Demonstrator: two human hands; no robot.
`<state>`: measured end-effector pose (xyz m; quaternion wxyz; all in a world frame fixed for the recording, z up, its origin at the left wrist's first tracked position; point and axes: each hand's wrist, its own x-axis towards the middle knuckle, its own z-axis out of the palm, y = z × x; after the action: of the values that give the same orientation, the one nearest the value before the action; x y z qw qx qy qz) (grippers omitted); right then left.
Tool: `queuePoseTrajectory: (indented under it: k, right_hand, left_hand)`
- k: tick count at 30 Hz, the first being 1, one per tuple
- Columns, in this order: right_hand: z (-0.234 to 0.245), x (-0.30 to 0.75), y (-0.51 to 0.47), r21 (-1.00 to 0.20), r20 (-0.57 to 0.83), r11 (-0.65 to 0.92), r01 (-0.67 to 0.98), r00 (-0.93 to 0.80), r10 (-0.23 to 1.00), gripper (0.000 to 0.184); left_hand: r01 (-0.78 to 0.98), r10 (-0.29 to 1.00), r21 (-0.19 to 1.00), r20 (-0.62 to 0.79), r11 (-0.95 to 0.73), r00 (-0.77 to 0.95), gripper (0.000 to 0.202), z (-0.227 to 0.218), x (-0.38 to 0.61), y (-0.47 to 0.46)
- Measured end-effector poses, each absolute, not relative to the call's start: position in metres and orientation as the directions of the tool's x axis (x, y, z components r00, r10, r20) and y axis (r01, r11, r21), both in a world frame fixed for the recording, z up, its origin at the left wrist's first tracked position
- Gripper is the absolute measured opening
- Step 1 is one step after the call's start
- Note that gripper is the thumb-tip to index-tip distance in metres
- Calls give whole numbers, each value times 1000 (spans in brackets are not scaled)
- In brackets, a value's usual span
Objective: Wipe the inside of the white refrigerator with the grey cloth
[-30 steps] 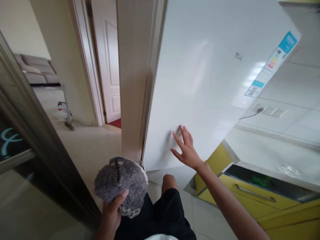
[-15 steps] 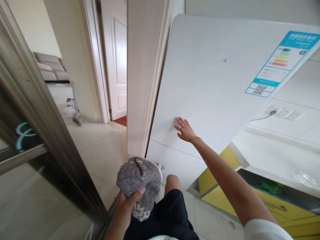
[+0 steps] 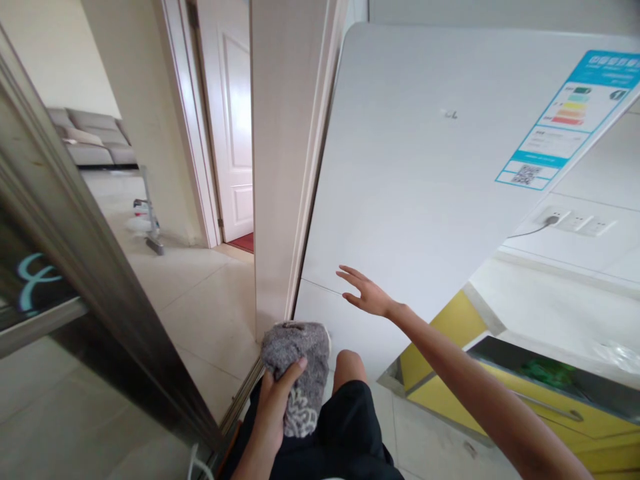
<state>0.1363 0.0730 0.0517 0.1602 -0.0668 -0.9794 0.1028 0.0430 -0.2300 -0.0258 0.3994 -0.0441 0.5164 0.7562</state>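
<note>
Half a second ago the right hand (image 3: 373, 299) lay against the upper door of the white refrigerator (image 3: 395, 167); now it has dropped to the seam between the upper and lower doors, its fingers spread wide with nothing in them, and whether they touch the surface I cannot tell. The left hand (image 3: 277, 400) has its fingers closed around a bunched grey cloth (image 3: 313, 343) with a pale pattern, which has shifted nearer the lower door and looks narrower than before; it sits below and to the left of the right fingers. The wiping cloth, as I judge it, is ready in the grip while the free hand feels over the front. Above the right fingers, a small logo (image 3: 449, 115) is washed out except for what looks like a final L. Farther up and right, an energy label (image 3: 565, 123) shows blue bands, coloured bars and a QR code, its print too small to read.
</note>
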Motion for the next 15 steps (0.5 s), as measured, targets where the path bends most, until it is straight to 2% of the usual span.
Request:
queuePoseTrajectory:
  k: [6,10,12,15]
  right_hand:
    - [75,141,3,-194,479,960,-200,-874,-85,67]
    - [82,147,-27,-188,448,921,-342,-864,-230,82]
    - [78,152,-31,-169,420,928,-331,-876,-236,98]
    - [72,160,-28,-140,430,958,-250,-887,-169,115]
  left_hand:
    - [-472,492,811,-271,-346,-827,63,-22,47,-183]
    - [-512,549,727,-222,-458,-806,76,-3,63,-165]
    - [-559,614,666,-188,-494,-767,80,7,73,-161]
    - [-591,696,656,-136,-470,-705,78,15,84,-158]
